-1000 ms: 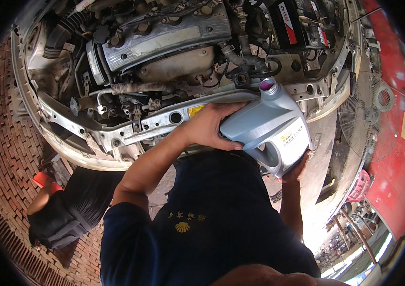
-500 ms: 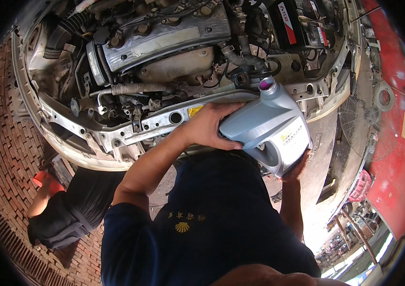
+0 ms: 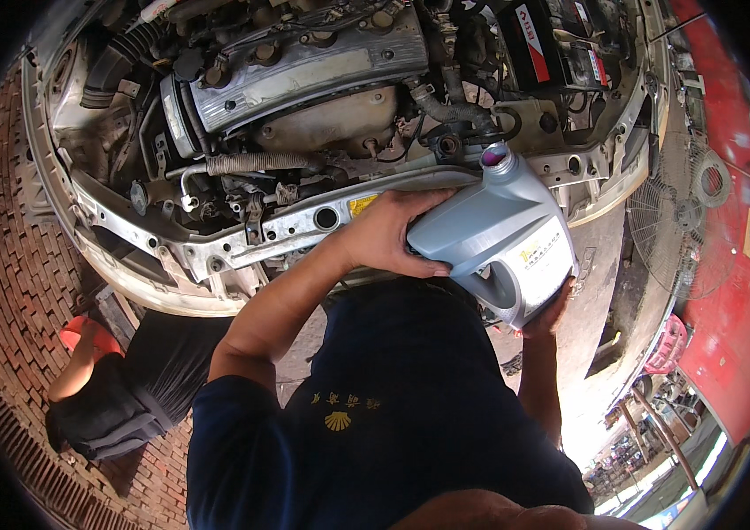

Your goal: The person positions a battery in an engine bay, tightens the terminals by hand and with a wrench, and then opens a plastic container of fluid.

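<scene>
Both of my hands hold a grey-blue plastic jug point(image 3: 499, 221) at the front edge of a car's engine bay. My left hand point(image 3: 388, 231) is closed around its left side, thumb below and fingers over the top. Under the jug's lower right end, my right hand point(image 3: 554, 311) supports the base; part of it is hidden behind the jug. The jug lies tilted with its uncapped mouth point(image 3: 496, 156) up and away from me, and purple-pink shows inside it. Just left of that mouth stands an open filler neck point(image 3: 450, 144) on the car. No liquid is seen flowing.
Beyond the crossbar point(image 3: 278, 216) lies the engine point(image 3: 304, 75), with hoses around it and a battery point(image 3: 530, 44) at the right. At lower left a person in dark clothes point(image 3: 141, 380) bends near a red object point(image 3: 92, 334). A fan point(image 3: 680, 212) stands at right.
My hands and the jug have hardly moved. The person at lower left has shifted slightly left, arm included.
</scene>
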{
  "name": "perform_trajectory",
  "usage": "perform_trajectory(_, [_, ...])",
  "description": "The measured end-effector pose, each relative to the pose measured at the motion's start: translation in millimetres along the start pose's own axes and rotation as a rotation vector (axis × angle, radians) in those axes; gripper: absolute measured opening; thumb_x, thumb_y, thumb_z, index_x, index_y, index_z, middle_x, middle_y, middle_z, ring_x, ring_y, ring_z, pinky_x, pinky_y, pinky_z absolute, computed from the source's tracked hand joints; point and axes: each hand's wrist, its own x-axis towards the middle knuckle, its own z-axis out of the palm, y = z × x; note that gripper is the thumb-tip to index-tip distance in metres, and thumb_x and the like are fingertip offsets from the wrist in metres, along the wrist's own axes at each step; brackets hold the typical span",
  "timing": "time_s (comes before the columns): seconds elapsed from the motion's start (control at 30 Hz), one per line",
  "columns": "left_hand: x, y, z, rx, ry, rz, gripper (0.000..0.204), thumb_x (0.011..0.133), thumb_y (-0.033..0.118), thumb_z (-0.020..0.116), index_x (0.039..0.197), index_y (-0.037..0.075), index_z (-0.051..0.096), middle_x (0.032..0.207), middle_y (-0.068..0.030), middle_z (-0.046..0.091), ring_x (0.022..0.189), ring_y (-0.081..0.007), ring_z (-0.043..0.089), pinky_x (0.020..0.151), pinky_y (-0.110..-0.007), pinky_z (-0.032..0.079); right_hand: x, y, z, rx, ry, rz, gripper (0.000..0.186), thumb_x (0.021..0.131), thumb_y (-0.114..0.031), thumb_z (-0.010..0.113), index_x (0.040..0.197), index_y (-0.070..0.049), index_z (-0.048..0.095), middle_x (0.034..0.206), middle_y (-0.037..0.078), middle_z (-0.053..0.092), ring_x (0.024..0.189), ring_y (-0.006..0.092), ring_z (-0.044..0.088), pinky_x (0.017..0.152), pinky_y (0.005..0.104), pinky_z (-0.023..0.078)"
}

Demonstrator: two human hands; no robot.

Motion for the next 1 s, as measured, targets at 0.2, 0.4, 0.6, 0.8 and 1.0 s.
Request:
perform_trajectory(0.2, [1,0,0,0.001,0.013,0.022,0.108,0.066,0.048,0.098,0.149,-0.009,0.057,0.138,-0.0284,0.07,0.124,-0.0382,0.073,0.113,-0.042,0.054,2,3,-13,0.082,-0.043,0.014,0.085,0.108,-0.072,0.043,0.171,-0.016,0.035,0.173,0.009,0.04,0.156,0.0331,0.042,0.128,0.0545,0.036])
perform_trajectory(0.4, [1,1,0,-0.02,0.005,0.005,0.107,0.067,0.048,0.098,0.149,-0.008,0.058,0.137,-0.0277,0.071,0.123,-0.0375,0.074,0.111,-0.041,0.055,0,0,-9,0.085,-0.03,0.021,0.085,0.108,-0.072,0.044,0.17,-0.015,0.035,0.173,0.009,0.04,0.156,0.033,0.042,0.128,0.0541,0.036])
perform_trajectory(0.6, [2,0,0,-0.028,0.008,0.018,0.109,0.068,0.049,0.097,0.15,-0.009,0.056,0.136,-0.0291,0.071,0.122,-0.0402,0.073,0.11,-0.041,0.055,-5,-7,10,0.028,0.024,0.024,0.085,0.107,-0.072,0.045,0.17,-0.015,0.036,0.172,0.01,0.04,0.156,0.033,0.041,0.129,0.0541,0.035])
perform_trajectory(0.8, [1,1,0,-0.026,0.001,0.001,0.111,0.068,0.051,0.096,0.151,-0.009,0.055,0.137,-0.0299,0.07,0.123,-0.0409,0.073,0.111,-0.041,0.055,-1,-1,-2,0.074,-0.02,0.019,0.087,0.106,-0.075,0.044,0.17,-0.015,0.036,0.174,0.01,0.038,0.157,0.0331,0.039,0.129,0.0542,0.033])
perform_trajectory(1.0, [0,0,0,-0.006,0.003,-0.006,0.109,0.066,0.046,0.098,0.151,-0.008,0.056,0.14,-0.0269,0.07,0.127,-0.0367,0.072,0.114,-0.041,0.052,1,5,-12,0.007,-0.091,-0.056,0.088,0.107,-0.074,0.042,0.171,-0.014,0.033,0.175,0.011,0.035,0.158,0.0335,0.038,0.129,0.0548,0.033])
